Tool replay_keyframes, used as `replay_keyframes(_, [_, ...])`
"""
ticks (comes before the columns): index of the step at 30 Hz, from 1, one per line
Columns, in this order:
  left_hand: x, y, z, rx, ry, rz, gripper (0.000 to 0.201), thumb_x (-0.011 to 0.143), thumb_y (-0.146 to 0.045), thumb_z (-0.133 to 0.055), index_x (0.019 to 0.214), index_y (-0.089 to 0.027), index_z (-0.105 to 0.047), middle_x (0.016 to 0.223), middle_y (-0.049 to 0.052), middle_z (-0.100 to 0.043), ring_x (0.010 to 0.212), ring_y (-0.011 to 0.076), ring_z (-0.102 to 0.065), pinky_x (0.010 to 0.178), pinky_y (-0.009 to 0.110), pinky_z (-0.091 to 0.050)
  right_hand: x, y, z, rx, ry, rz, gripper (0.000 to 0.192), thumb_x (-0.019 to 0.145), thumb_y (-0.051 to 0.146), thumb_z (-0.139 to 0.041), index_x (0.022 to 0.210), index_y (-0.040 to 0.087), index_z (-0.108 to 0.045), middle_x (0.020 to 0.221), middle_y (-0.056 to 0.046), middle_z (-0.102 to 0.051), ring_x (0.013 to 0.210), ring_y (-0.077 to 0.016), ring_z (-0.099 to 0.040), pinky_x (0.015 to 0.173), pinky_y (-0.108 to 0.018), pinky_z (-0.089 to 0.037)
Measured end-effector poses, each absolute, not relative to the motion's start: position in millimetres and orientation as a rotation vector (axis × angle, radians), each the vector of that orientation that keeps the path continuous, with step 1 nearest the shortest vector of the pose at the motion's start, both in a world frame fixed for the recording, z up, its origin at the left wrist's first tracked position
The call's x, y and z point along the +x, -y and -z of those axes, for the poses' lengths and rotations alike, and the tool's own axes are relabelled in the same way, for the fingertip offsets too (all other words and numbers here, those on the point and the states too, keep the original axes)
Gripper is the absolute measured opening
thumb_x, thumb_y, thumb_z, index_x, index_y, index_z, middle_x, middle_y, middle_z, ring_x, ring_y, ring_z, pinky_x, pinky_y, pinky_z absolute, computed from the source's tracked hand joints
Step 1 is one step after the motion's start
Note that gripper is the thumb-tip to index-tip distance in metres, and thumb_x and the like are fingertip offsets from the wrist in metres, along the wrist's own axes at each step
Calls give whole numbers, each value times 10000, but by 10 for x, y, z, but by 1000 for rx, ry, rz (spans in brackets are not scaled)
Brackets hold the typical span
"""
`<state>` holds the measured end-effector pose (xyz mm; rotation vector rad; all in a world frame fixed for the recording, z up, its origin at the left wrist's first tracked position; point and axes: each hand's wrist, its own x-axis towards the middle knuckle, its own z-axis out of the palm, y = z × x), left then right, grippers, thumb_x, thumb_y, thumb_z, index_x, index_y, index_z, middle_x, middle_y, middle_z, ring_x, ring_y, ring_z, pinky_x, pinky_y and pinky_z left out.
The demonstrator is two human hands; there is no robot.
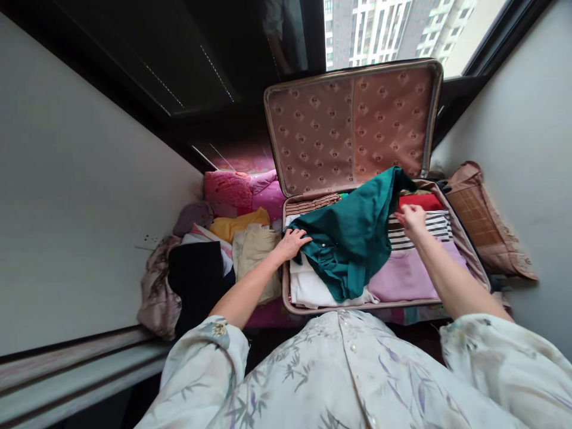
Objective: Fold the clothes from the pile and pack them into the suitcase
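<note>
The person leans over an open suitcase (465,244), and its lid (353,125) stands upright against the window at the far side. A green shirt (353,238) lies across the folded clothes in the middle of the suitcase, crumpled, with one end raised toward the lid. The left hand (292,243) rests on the left edge of the green shirt, near the case's left wall; its fingers are spread and bent, pressing or lightly gripping the cloth. The right hand (412,220) is at the shirt's right side, over a striped top (424,232); the fingers are curled, but it is not clear if they pinch the green cloth or the striped top. A red item (420,201) lies just beyond it, a pink garment (406,277) nearer. A pile of clothes (210,238) lies left of the suitcase. The risk seems to be that pulling the loose shirt drags the neat stacks under it out of order, because it is spread over them.
</note>
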<state>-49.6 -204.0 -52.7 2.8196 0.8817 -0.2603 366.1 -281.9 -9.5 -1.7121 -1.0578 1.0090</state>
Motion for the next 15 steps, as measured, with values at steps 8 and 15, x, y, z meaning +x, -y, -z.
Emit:
replay_keyframes(8, [-425, 1851, 603, 2626, -950, 121, 495, 771, -33, -544, 1179, -240, -734, 1191, 109, -657, 1123, 280, -559, 1004, 485, -356, 2338, 4308, 713, -1784, 1664, -865, 462, 806, 543, -706, 1140, 236, -618, 1054, -101, -673, 936, -273, -640, 824, -429, -562])
replay_keyframes(15, [-240, 1788, 433, 2714, -852, 166, 279, 745, -108, -584, 977, -192, -713, 1101, 121, -672, 1074, 296, -572, 983, 494, -355, 2036, 4443, 823, -1899, 2300, -522, 677, 704, 151, -778, 1346, 288, -613, 1525, -158, -450, 1227, -378, -499, 943, -501, -482])
